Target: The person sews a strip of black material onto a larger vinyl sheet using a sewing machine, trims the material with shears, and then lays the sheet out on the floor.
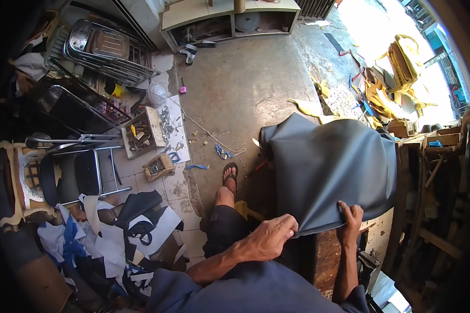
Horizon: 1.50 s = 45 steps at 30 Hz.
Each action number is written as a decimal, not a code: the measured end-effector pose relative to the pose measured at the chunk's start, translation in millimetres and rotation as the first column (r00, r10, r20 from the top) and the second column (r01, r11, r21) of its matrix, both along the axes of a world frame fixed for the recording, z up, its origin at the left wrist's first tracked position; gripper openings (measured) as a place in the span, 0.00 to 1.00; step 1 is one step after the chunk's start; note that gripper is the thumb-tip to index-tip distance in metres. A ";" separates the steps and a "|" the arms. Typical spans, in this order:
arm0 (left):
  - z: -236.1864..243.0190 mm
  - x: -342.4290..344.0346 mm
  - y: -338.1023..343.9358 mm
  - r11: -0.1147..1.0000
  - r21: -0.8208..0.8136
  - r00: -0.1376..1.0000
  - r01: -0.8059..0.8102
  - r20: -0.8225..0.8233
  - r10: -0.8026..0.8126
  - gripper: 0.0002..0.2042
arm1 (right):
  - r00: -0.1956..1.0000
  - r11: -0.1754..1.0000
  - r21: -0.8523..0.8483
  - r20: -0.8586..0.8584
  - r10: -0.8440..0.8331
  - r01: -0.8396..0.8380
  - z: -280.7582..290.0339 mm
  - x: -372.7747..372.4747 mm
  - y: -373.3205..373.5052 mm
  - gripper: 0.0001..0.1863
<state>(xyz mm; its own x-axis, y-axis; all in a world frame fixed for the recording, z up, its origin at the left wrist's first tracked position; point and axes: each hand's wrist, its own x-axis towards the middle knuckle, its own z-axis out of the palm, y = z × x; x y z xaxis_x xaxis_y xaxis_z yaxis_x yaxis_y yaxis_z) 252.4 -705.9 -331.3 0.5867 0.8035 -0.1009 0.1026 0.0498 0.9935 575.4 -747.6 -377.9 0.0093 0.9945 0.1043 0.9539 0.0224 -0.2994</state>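
A large dark grey sheet of leatherette-like material [331, 167] lies draped in front of me, with folds running towards its near edge. My left hand [274, 236] is closed on the near left corner of the sheet. Farther right along the same edge, my right hand [351, 218] pinches the material, its thumb on top and its other fingers partly hidden underneath. Below that edge, a worn brown wooden surface [326, 263] shows. Whatever supports the sheet's raised middle is covered by it.
Fabric scraps [109, 250] are heaped at the lower left. A wooden tool box [141, 136], a smaller wooden box [159, 167] and folding chairs [89, 175] stand at left. Yellow scraps [384, 94] lie at the far right, beyond a wooden rack [428, 208]. A cord [209, 133] crosses the floor.
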 end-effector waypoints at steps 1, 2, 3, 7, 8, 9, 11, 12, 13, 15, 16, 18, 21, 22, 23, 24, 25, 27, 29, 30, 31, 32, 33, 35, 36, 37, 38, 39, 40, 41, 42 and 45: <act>4.8 -26.8 11.9 0.998 -0.059 0.999 -0.032 0.020 0.033 0.04 | 0.999 1.000 -0.002 0.044 -0.008 0.008 7.2 -2.2 15.8 0.22; 13.7 -52.1 25.6 0.992 -0.105 0.998 -0.067 -0.005 0.067 0.04 | 0.996 1.000 0.002 0.090 -0.018 0.018 16.4 -7.4 31.0 0.22; 16.7 -75.0 35.7 0.991 -0.098 0.995 -0.090 -0.043 0.087 0.03 | 0.998 0.998 0.040 0.037 -0.050 0.049 24.7 -14.5 45.5 0.22; 28.7 -142.3 69.9 0.966 0.154 0.951 -0.207 -0.201 0.236 0.02 | 0.999 0.987 0.158 0.044 -0.019 0.012 94.6 -84.6 108.4 0.24; 36.8 -154.2 77.7 0.934 0.255 0.922 -0.250 -0.233 0.310 0.02 | 0.997 0.986 0.165 0.071 0.022 -0.033 109.3 -100.1 124.6 0.25; 44.6 -164.9 86.2 0.890 0.355 0.886 -0.285 -0.256 0.386 0.03 | 0.997 0.982 0.183 0.075 0.036 -0.049 124.8 -114.9 134.4 0.25; 68.7 -179.0 105.5 0.793 0.497 0.810 -0.353 -0.262 0.524 0.06 | 0.995 0.971 0.222 0.075 0.070 -0.085 154.4 -138.7 154.6 0.25; 79.2 -183.1 113.2 0.741 0.549 0.778 -0.386 -0.238 0.582 0.07 | 0.992 0.957 0.269 0.099 0.084 -0.108 166.8 -146.6 163.5 0.25; 88.5 -186.6 120.4 0.685 0.599 0.743 -0.415 -0.211 0.635 0.08 | 0.991 0.958 0.262 0.094 0.099 -0.120 180.7 -153.9 170.7 0.24; 106.5 -193.7 138.4 0.578 0.672 0.693 -0.464 -0.132 0.709 0.10 | 0.991 0.953 0.279 0.081 0.102 -0.121 205.3 -165.3 181.9 0.24; 113.2 -199.4 145.9 0.541 0.702 0.674 -0.462 -0.118 0.729 0.09 | 0.993 0.948 0.296 0.063 0.099 -0.114 213.7 -171.0 186.1 0.23; 129.5 -215.0 163.9 0.459 0.774 0.651 -0.437 -0.080 0.755 0.08 | 0.997 0.935 0.349 0.005 0.071 -0.068 216.9 -173.4 196.9 0.23; 151.4 -240.6 194.2 0.347 0.848 0.587 -0.400 -0.054 0.808 0.04 | 0.993 0.936 0.347 -0.114 -0.014 0.053 174.9 -149.2 211.9 0.22; 161.6 -247.6 207.7 0.317 0.871 0.585 -0.374 -0.044 0.810 0.02 | 0.987 0.936 0.347 -0.162 -0.001 0.058 164.1 -139.9 214.1 0.24; 172.4 -253.5 221.4 0.283 0.901 0.590 -0.328 -0.039 0.807 0.03 | 0.984 0.930 0.355 -0.175 -0.035 0.096 156.5 -139.6 215.0 0.23; 185.5 -259.3 234.2 0.263 0.923 0.589 -0.281 -0.050 0.807 0.04 | 0.980 0.923 0.362 -0.191 -0.060 0.127 152.7 -142.7 219.5 0.23; 197.8 -263.1 251.4 0.183 0.963 0.618 -0.198 -0.023 0.786 0.13 | 0.977 0.903 0.401 -0.199 -0.078 0.154 154.3 -144.9 226.1 0.23; 223.8 -269.6 275.9 0.101 0.988 0.583 -0.118 -0.014 0.812 0.04 | 0.973 0.848 0.493 -0.207 -0.102 0.194 164.8 -144.2 245.3 0.23; 251.7 -285.1 308.3 -0.065 0.997 0.512 -0.031 0.072 0.856 0.07 | 0.963 0.790 0.554 -0.206 -0.175 0.262 159.0 -130.1 266.5 0.23; 268.3 -296.2 326.4 -0.132 0.991 0.474 -0.018 0.125 0.871 0.07 | 0.938 0.769 0.541 -0.251 -0.238 0.340 147.3 -114.3 276.9 0.21; 273.6 -307.6 355.4 -0.202 0.977 0.462 -0.069 0.211 0.862 0.08 | 0.909 0.740 0.529 -0.269 -0.317 0.415 132.0 -88.8 282.4 0.20; 299.8 -317.6 376.3 -0.294 0.954 0.410 -0.049 0.288 0.865 0.08 | 0.874 0.712 0.509 -0.326 -0.361 0.484 109.1 -74.0 293.9 0.19; 318.7 -342.2 404.3 -0.338 0.939 0.417 -0.058 0.330 0.847 0.09 | 0.827 0.704 0.442 -0.379 -0.415 0.556 82.0 -56.1 299.7 0.17; 345.8 -391.8 468.8 -0.372 0.928 0.370 -0.005 0.347 0.862 0.10 | 0.719 0.672 0.294 -0.449 -0.530 0.679 29.0 -24.6 311.0 0.12; 365.6 -424.4 505.0 -0.370 0.929 0.367 0.023 0.337 0.867 0.10 | 0.734 0.678 0.305 -0.420 -0.534 0.669 19.5 -24.9 332.1 0.10; 381.2 -449.0 544.1 -0.328 0.945 0.370 0.023 0.296 0.881 0.10 | 0.750 0.690 0.307 -0.379 -0.542 0.655 14.4 -22.2 354.4 0.08; 395.4 -467.1 582.2 -0.277 0.960 0.369 0.028 0.247 0.896 0.11 | 0.766 0.708 0.300 -0.337 -0.548 0.639 11.7 -18.4 375.4 0.07; 406.6 -476.8 622.1 -0.218 0.974 0.377 0.066 0.178 0.909 0.12 | 0.773 0.709 0.311 -0.310 -0.554 0.632 19.4 -17.1 403.2 0.07; 412.2 -482.5 662.6 -0.156 0.983 0.384 0.096 0.108 0.917 0.12 | 0.781 0.711 0.324 -0.273 -0.561 0.624 34.9 -9.9 436.2 0.08; 415.2 -491.9 701.2 -0.088 0.988 0.387 0.127 0.033 0.921 0.13 | 0.805 0.707 0.384 -0.271 -0.528 0.594 46.8 6.7 464.3 0.09; 427.5 -516.1 737.2 -0.066 0.986 0.366 0.154 0.005 0.931 0.14 | 0.828 0.713 0.422 -0.249 -0.502 0.559 65.8 13.8 497.2 0.09; 465.8 -579.8 835.4 -0.026 0.967 0.294 0.252 -0.051 0.955 0.16 | 0.874 0.714 0.528 -0.126 -0.470 0.460 136.5 46.9 589.9 0.09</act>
<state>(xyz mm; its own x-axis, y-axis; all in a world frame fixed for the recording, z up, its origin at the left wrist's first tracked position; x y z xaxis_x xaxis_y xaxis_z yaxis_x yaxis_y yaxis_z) -327.4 129.4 134.5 0.2815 0.5694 0.7724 0.9588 -0.1982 -0.2034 622.4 -157.8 -241.4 0.4493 0.6515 0.6113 0.8910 -0.2768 -0.3598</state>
